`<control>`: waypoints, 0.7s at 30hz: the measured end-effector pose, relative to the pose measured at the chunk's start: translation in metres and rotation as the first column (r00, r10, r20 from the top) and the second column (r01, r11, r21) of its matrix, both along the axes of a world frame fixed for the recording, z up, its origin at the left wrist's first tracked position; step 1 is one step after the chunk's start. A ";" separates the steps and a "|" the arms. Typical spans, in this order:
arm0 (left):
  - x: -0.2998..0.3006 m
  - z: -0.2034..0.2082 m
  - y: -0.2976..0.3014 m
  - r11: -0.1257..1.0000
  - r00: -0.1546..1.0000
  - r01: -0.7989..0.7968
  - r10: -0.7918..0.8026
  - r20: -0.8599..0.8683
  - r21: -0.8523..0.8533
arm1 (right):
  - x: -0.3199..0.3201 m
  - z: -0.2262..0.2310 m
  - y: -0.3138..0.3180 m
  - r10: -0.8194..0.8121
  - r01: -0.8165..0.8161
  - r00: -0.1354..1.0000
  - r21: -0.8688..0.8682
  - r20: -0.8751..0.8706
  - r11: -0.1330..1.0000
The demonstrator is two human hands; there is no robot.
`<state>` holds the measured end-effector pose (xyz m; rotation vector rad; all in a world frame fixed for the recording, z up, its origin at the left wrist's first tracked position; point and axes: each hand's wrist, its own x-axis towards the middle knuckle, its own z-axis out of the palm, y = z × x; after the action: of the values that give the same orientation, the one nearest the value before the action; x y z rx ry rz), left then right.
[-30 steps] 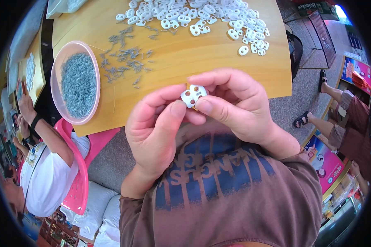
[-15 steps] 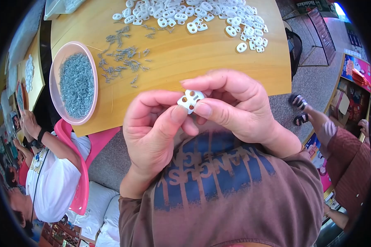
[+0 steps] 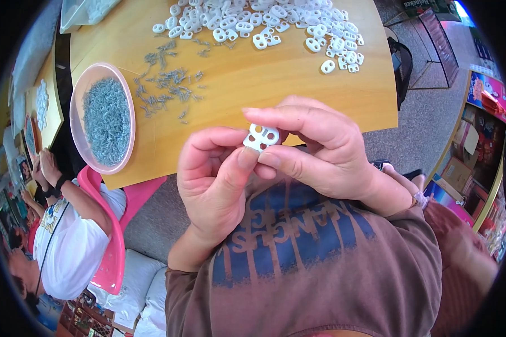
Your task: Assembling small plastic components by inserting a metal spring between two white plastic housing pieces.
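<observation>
A small white plastic cord lock with several round holes is pinched between my two hands, just past the table's near edge. My left hand grips its lower left side with thumb and fingers. The thumb and index finger of my right hand close on it from the right and top. Small grey springs lie scattered on the table, and more springs fill a pink oval bowl to the left. Toward the far side spreads a heap of white plastic cord lock pieces.
The wooden table ends just beyond my hands. A clear plastic tub sits at its far left corner. A co-worker in a white shirt sits at left on a pink chair. Another person is at right, near shelves.
The cord lock has turned and tilted slightly between my fingers, with both hands still on it. The person at right has moved closer to my side.
</observation>
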<state>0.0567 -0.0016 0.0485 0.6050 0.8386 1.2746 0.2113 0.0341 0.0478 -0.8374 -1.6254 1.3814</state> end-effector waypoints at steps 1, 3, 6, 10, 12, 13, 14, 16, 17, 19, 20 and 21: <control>0.000 -0.002 0.000 1.000 1.000 0.000 0.000 0.004 0.017 | 0.000 -0.001 0.000 -0.012 0.012 1.000 -0.004 0.012 1.000; -0.003 -0.010 0.000 0.997 0.999 0.015 -0.013 -0.033 0.074 | -0.001 -0.002 -0.002 -0.020 0.018 0.999 -0.051 -0.025 0.999; -0.003 -0.011 0.002 0.986 0.993 0.034 -0.015 -0.118 0.160 | 0.000 0.000 -0.001 -0.002 -0.005 0.998 -0.095 -0.069 0.995; -0.003 -0.009 0.003 0.972 0.976 0.048 0.003 -0.216 0.229 | 0.001 -0.001 0.002 0.039 -0.044 0.993 -0.041 -0.113 0.998; -0.002 -0.010 0.002 0.970 0.976 0.046 0.008 -0.218 0.240 | 0.003 0.000 0.003 0.055 -0.055 0.995 -0.001 -0.086 0.998; -0.002 -0.010 0.001 0.967 0.976 0.041 0.015 -0.219 0.251 | 0.003 0.001 0.003 0.072 -0.069 0.996 0.038 -0.058 0.997; -0.002 -0.010 0.001 0.967 0.975 0.041 0.016 -0.220 0.251 | 0.001 0.002 -0.001 0.072 -0.070 0.996 0.039 -0.059 0.997; -0.002 -0.008 0.002 0.965 0.967 0.066 0.001 -0.254 0.255 | -0.005 0.005 -0.012 -0.132 -0.034 0.926 -0.427 -0.354 0.904; -0.002 -0.009 0.002 0.965 0.968 0.070 -0.003 -0.252 0.255 | -0.004 0.006 -0.011 -0.136 -0.030 0.926 -0.427 -0.352 0.904; -0.005 -0.010 0.004 0.947 0.960 0.100 -0.010 -0.280 0.307 | -0.002 0.007 -0.007 -0.048 -0.136 0.918 -0.425 -0.394 0.895; -0.008 -0.010 0.005 0.947 0.960 0.099 -0.010 -0.280 0.305 | -0.003 0.007 -0.007 -0.048 -0.136 0.918 -0.427 -0.394 0.894; -0.010 -0.010 0.006 0.931 0.937 0.145 -0.020 -0.348 0.335 | -0.003 0.007 -0.007 -0.064 -0.134 0.910 -0.440 -0.409 0.888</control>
<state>0.0464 0.0049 0.0386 1.1681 0.8559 1.2712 0.2078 0.0271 0.0549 -0.7090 -1.0007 1.8666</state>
